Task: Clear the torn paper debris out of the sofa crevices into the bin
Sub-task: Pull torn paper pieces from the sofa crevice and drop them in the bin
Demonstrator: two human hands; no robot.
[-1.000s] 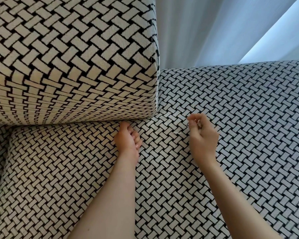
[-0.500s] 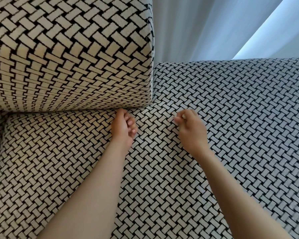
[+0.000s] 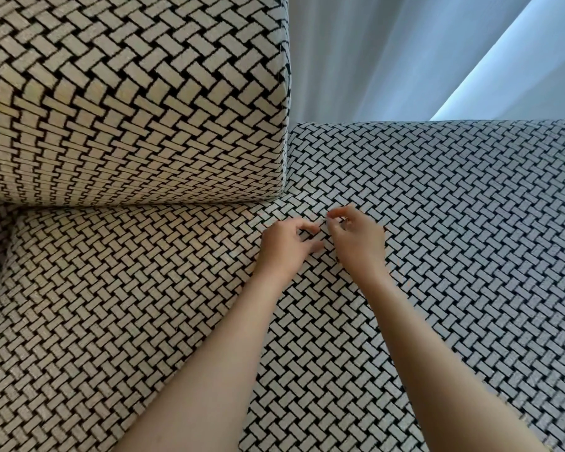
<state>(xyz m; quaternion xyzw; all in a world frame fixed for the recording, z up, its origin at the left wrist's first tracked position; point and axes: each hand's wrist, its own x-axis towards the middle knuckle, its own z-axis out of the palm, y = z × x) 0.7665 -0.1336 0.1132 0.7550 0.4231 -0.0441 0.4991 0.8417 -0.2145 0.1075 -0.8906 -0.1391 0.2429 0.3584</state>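
- Head view, progress: the task looks to be in its picking stage. One paper scrap is up out of the sofa and held in fingers, but nothing shows it reaching the bin, which is out of view, so the carry and the drop are left to do
- Head view, what may remain: no other loose paper shows on the left seat cushion or along the crevice under the back cushion. The pale blocks of the woven cover would hide small bits and the depth of the crevice is hidden, so I cannot tell whether it is clean
- Head view, right hand: its grip is closed to a fine pinch, thumb and forefinger tips pressed on the scrap, the other fingers curled behind. It hovers over the right seat cushion, near the corner where the back cushion ends
- Head view, left hand: it is just beside the right hand, with forefinger and thumb parted in a C aimed at the scrap, perhaps to take it over. The remaining fingers fold under the palm, and whether that grip keeps gathered bits I cannot tell
- Head view, the scrap itself: it is a tiny whitish sliver, mostly covered by the fingertips, its edges too small to read. I judge it light and flimsy, easy to drop and then hard to find on this pattern
- Head view, beyond the sofa: a pale curtain hangs behind
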